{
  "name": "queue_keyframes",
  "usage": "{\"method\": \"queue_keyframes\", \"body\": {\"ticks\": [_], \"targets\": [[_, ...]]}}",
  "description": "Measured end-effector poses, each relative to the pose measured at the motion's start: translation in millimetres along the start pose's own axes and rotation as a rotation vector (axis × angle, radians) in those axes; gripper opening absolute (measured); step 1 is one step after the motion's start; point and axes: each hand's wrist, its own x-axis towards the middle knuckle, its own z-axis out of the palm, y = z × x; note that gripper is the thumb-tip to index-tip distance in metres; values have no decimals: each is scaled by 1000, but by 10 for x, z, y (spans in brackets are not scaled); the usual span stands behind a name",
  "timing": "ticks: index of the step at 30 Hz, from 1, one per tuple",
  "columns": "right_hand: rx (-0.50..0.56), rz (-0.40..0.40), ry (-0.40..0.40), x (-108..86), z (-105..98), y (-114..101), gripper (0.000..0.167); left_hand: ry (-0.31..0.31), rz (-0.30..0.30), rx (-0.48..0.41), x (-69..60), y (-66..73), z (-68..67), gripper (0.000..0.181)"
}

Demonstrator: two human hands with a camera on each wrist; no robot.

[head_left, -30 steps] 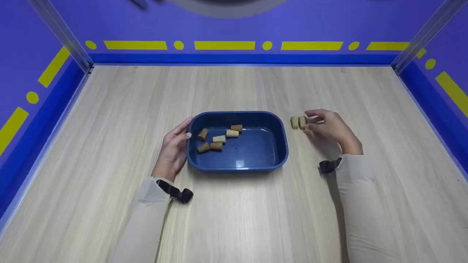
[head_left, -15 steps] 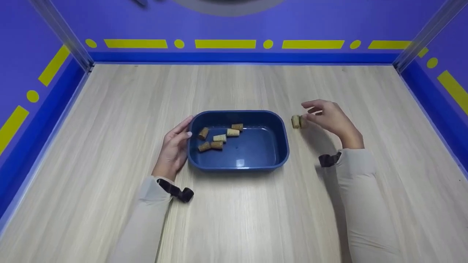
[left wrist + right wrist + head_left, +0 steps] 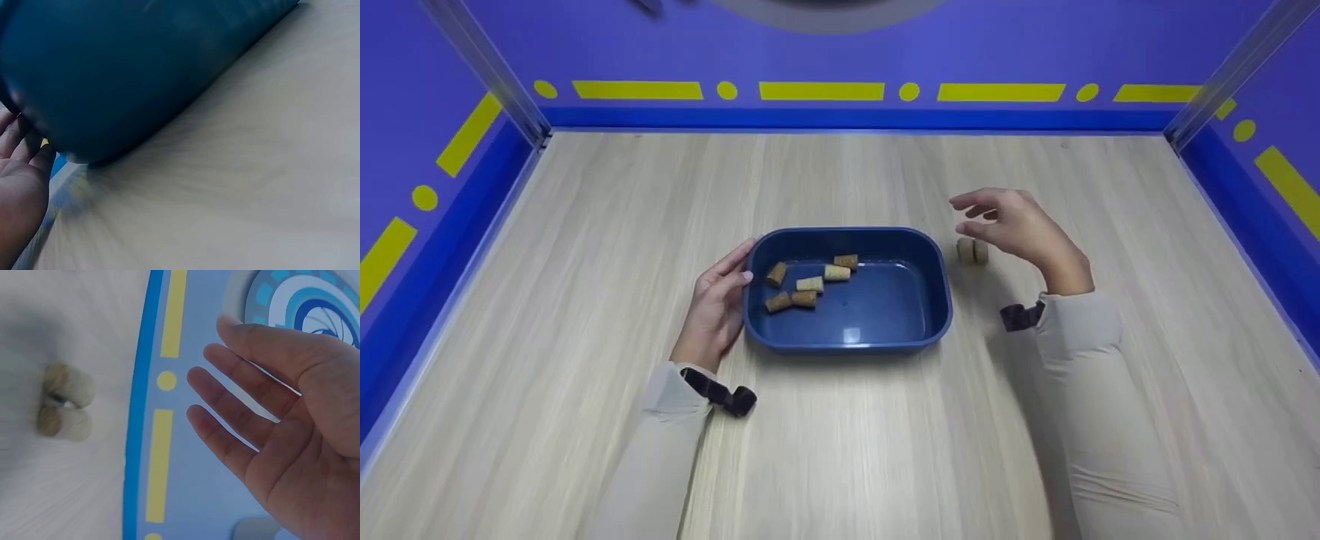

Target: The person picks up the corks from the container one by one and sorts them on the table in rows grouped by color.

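From where I stand, six brown and tan tapered corks (image 3: 810, 285) lie inside a dark blue, rounded-rectangular tub (image 3: 847, 347). The left hand (image 3: 717, 304) grips its left side, thumb at the rim. The right hand (image 3: 1011, 221) is raised, unburdened, fingers loosely parted, near two pale corks (image 3: 966, 252) side by side on the wood-grain table (image 3: 840, 450).

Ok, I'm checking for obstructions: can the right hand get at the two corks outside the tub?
Probably yes: the right hand is empty and hovers near the two corks, with nothing visible between; the tub stands to one side.
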Motion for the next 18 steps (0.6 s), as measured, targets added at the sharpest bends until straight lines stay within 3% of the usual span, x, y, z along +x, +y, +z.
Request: {"method": "queue_keyframes", "body": {"ticks": [7, 18], "targets": [[-78, -57, -84, 151, 48, -306, 36, -2, -3, -17, 6, 9, 8, 48], [-95, -164, -312, 425, 292, -664, 37, 11, -4, 6, 2, 4, 18, 53]]}}
